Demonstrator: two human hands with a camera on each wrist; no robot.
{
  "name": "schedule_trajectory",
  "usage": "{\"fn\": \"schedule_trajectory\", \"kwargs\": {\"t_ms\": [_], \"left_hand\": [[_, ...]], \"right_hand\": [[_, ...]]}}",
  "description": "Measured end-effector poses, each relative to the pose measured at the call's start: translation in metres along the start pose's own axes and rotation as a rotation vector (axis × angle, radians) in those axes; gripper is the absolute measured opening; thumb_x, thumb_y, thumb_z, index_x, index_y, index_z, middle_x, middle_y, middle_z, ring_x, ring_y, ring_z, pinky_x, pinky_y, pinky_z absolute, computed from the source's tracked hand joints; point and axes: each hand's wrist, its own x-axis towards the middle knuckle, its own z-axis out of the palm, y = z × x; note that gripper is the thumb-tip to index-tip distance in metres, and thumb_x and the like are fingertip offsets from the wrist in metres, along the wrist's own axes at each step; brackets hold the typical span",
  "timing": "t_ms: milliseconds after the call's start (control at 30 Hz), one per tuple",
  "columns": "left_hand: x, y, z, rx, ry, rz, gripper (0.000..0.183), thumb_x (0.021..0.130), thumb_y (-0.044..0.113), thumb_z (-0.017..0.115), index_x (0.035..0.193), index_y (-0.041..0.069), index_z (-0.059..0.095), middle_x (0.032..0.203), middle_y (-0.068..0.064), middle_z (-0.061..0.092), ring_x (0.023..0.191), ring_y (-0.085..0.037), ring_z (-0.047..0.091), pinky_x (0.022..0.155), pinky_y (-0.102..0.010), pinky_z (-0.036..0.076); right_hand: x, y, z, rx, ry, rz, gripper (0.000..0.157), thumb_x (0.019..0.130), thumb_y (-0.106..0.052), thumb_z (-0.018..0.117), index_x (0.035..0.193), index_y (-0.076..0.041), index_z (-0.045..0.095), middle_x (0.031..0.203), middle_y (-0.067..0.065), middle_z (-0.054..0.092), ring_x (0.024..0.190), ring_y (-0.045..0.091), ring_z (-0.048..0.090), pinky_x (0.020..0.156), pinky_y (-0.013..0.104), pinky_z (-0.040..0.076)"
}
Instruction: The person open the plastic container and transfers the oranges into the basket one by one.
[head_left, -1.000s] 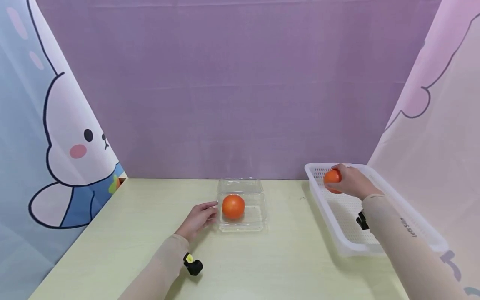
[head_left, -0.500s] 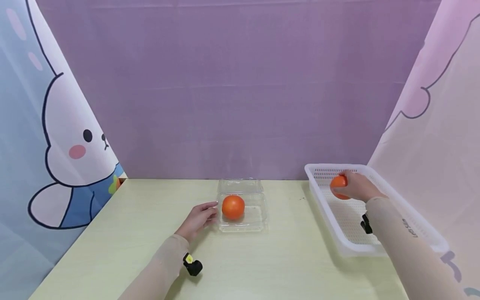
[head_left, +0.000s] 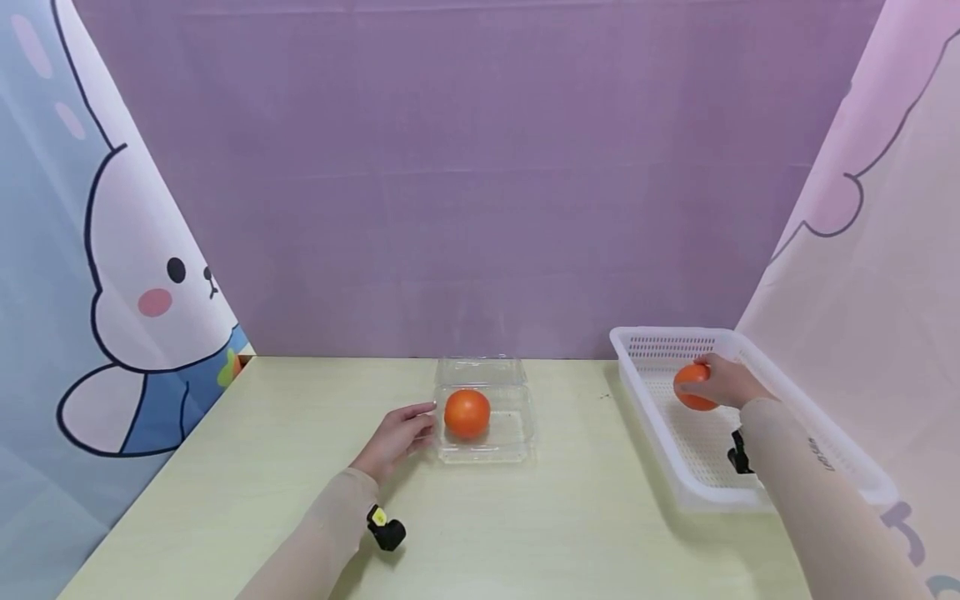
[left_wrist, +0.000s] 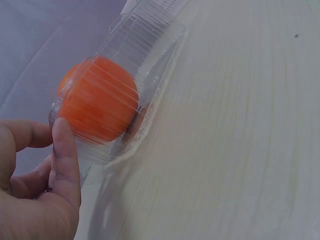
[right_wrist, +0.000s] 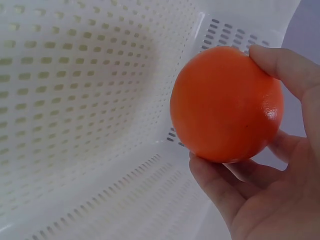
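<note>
In the head view, an orange sits in the left part of a clear plastic clamshell box, whose lid stands open toward the back. My left hand is at the box's left side; the left wrist view shows thumb and forefinger pinching its rim. At the right, my right hand grips a second orange inside the white basket. The right wrist view has this orange between thumb and fingers, above the perforated basket floor. Whether it touches the floor I cannot tell.
The pale wooden table carries both the box and the basket. A purple cloth hangs behind, with patterned cloths on both sides. The right-hand cloth stands close to the basket's outer side.
My right hand has moved rightward and nearer to me within the basket, carrying its orange along. The left hand, the box and the orange in it have stayed in place.
</note>
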Motion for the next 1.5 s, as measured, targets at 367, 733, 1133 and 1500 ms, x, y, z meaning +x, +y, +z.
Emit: {"fn": "schedule_trajectory", "kwargs": {"t_ms": [367,733,1133,1500], "left_hand": [[0.000,0.001,0.000,0.005,0.000,-0.005,0.035,0.089,0.011,0.057,0.123,0.002,0.054,0.106,-0.015,0.056,0.096,-0.026,0.054,0.085,-0.037,0.049],[0.000,0.001,0.000,0.013,0.003,-0.003,0.035,0.089,0.011,0.057,0.123,0.002,0.054,0.108,-0.015,0.055,0.096,-0.026,0.053,0.086,-0.037,0.048],[-0.001,0.001,0.000,0.007,-0.006,-0.001,0.036,0.089,0.012,0.057,0.124,0.002,0.053,0.108,-0.017,0.055,0.092,-0.023,0.054,0.086,-0.038,0.048],[-0.002,0.001,-0.001,0.008,-0.020,0.001,0.037,0.090,0.014,0.057,0.125,0.003,0.053,0.110,-0.018,0.054,0.096,-0.025,0.053,0.086,-0.038,0.048]], "right_hand": [[-0.001,0.025,0.006,0.040,-0.039,0.111,0.081,0.079,-0.047,0.064,0.125,0.013,0.035,0.107,0.028,0.051,0.087,0.035,0.051,0.067,0.041,0.047],[-0.009,0.038,0.007,0.062,-0.019,0.200,0.082,0.076,-0.042,0.066,0.126,0.015,0.033,0.115,0.034,0.044,0.094,0.042,0.045,0.076,0.051,0.043],[-0.011,0.045,0.011,0.065,-0.061,0.252,0.083,0.076,-0.044,0.066,0.125,0.014,0.033,0.113,0.032,0.044,0.091,0.038,0.045,0.074,0.046,0.045],[-0.015,0.040,0.005,0.051,-0.143,0.318,0.087,0.078,-0.046,0.064,0.128,0.015,0.025,0.117,0.034,0.039,0.097,0.042,0.043,0.079,0.050,0.044]]}}
